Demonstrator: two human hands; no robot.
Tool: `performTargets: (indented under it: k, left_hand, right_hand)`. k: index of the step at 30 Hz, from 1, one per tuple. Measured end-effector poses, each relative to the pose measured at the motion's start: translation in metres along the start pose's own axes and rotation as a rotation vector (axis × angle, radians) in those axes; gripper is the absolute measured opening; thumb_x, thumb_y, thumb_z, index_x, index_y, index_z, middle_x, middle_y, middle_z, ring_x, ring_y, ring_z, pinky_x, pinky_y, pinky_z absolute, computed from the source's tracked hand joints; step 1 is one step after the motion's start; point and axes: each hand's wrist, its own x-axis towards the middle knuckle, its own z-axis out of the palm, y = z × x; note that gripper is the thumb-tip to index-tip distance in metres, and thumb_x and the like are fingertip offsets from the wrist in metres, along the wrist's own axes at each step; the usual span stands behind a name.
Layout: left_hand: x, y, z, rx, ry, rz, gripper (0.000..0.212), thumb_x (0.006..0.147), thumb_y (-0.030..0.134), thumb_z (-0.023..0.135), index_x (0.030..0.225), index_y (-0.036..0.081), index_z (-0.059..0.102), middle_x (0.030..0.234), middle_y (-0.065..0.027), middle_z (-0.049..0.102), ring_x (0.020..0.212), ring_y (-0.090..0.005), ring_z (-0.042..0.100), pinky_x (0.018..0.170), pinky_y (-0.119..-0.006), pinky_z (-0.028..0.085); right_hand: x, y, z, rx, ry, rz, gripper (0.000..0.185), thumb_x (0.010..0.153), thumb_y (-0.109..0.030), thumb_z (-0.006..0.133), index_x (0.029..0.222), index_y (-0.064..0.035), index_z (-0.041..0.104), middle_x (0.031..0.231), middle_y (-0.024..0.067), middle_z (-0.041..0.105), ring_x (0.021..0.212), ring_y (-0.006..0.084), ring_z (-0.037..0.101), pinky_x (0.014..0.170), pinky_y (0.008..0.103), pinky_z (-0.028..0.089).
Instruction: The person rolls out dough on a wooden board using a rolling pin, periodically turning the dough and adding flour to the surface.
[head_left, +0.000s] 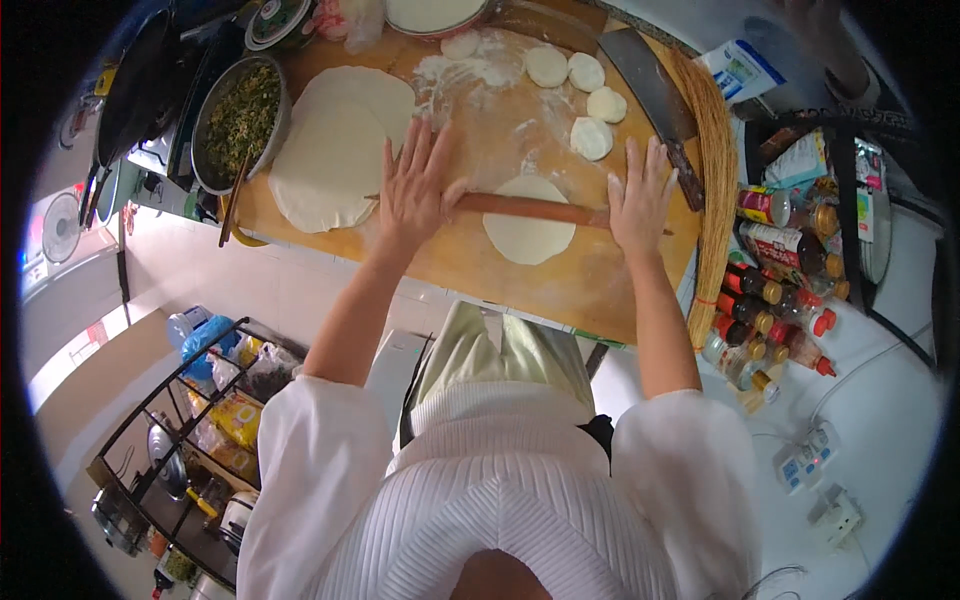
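Note:
A thin wooden rolling pin (532, 207) lies across a round sheet of dough (529, 244) on a floured wooden board (465, 289). My left hand (414, 184) holds the pin's left part under the palm, fingers stretched forward. Under the palm of my right hand (641, 196) is its right part, with the fingers also extended. Left of my left hand lie large flat dough sheets (330, 157), overlapping each other. Several small dough discs (591, 139) sit beyond the pin, near the right hand. Loose flour (476, 71) covers part of the board's far side.
At left stands a metal bowl of chopped filling (241, 124), with chopsticks (237, 201) over its rim. A cleaver (649, 86) and a bundle of straw (711, 172) line the board's right side. Beyond them are several sauce bottles (750, 281). A shelf rack (176, 431) stands lower left.

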Motion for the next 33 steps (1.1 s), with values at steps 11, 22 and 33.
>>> performTargets:
  k: [11,22,33]
  left_hand:
    - [-0.010,-0.009,0.011,-0.086,-0.013,0.008,0.082,0.087,0.057,0.053,0.148,0.005,0.035,0.154,-0.0172,0.034,0.143,-0.0381,0.028,0.113,-0.056,0.023]
    - [-0.085,-0.009,0.014,-0.004,-0.127,-0.024,0.083,0.088,0.060,0.050,0.150,0.007,0.032,0.156,-0.0158,0.031,0.145,-0.0354,0.025,0.115,-0.058,0.019]
    - [-0.127,0.015,0.004,-0.122,0.002,-0.085,0.035,0.086,0.022,0.062,0.120,0.012,0.061,0.136,-0.0093,0.054,0.125,-0.0316,0.049,0.102,-0.044,0.035]
  right_hand:
    - [-0.010,0.006,-0.009,0.052,-0.147,-0.085,0.068,0.092,-0.036,0.056,0.151,-0.0134,0.032,0.157,0.0183,0.027,0.145,0.0378,0.024,0.116,0.0581,0.015]
    - [-0.063,-0.002,-0.020,0.239,-0.318,-0.157,0.070,0.091,-0.032,0.060,0.152,-0.0121,0.031,0.157,0.0191,0.026,0.144,0.0390,0.025,0.116,0.0573,0.017]
    - [-0.076,-0.019,-0.017,0.133,-0.149,-0.144,0.065,0.088,-0.026,0.062,0.147,-0.0083,0.038,0.152,0.0227,0.032,0.139,0.0414,0.034,0.112,0.0514,0.028]
